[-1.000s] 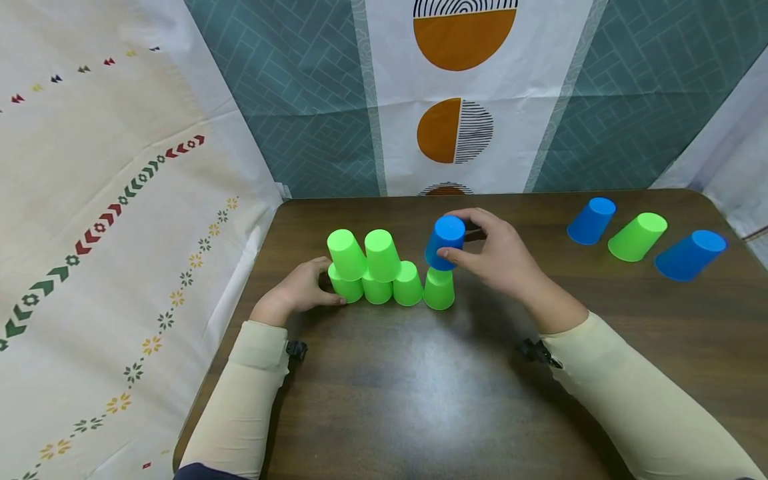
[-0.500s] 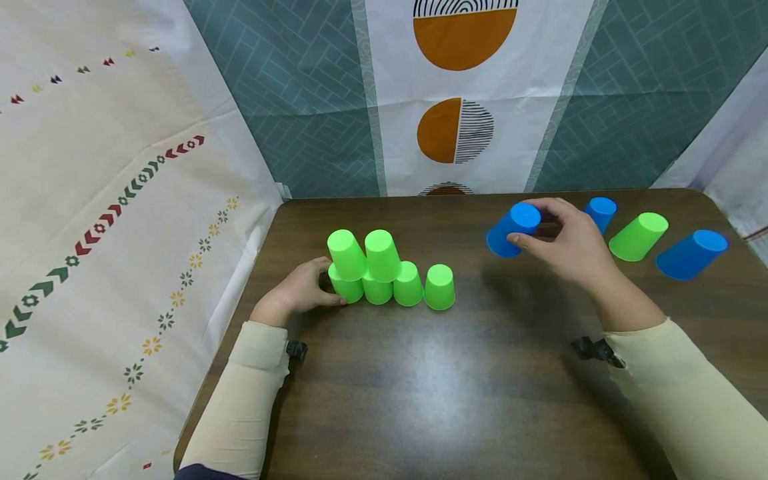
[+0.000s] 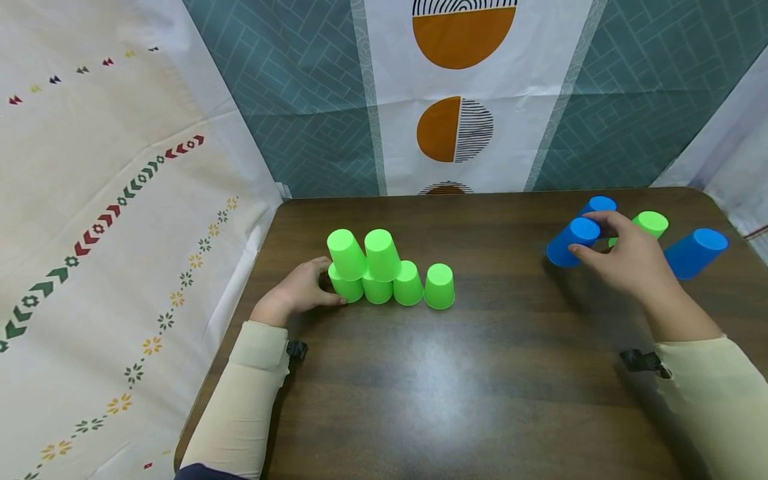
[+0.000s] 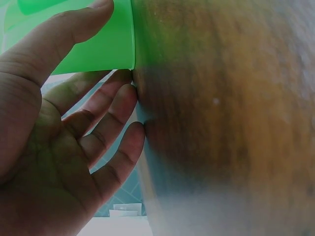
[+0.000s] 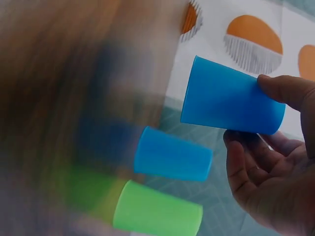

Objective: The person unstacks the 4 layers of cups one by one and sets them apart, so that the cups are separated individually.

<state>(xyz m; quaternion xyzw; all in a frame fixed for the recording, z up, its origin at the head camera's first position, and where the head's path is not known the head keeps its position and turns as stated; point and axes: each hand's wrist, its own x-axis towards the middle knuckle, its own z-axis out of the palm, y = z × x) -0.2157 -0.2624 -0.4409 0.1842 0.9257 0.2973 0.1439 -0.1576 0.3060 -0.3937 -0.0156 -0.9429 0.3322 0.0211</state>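
In the head view my left hand (image 3: 301, 287) rests at the left end of a row of upside-down green cups, thumb and fingers around the bottom left green cup (image 3: 347, 288). The left wrist view has the thumb lying on that green cup (image 4: 96, 51), with fingertips at the table. Two green cups (image 3: 383, 255) stand on top of the row, and the green cup (image 3: 440, 287) at its right end has nothing on it. My right hand (image 3: 631, 259) pinches an upside-down blue cup (image 3: 565, 248) between thumb and fingers; the right wrist view has this blue cup (image 5: 229, 101) off the table.
Close around the right hand stand a blue cup (image 3: 600, 204) behind, a partly hidden green cup (image 3: 653, 223), and another blue cup (image 3: 696, 253) to the right. The wooden table (image 3: 432, 387) ends at a patterned cloth (image 3: 300, 100) at the back.
My right hand has lifted the blue cup off the rightmost green cup of the row and carried it right, towards the separate cups. The left hand has stayed in place.
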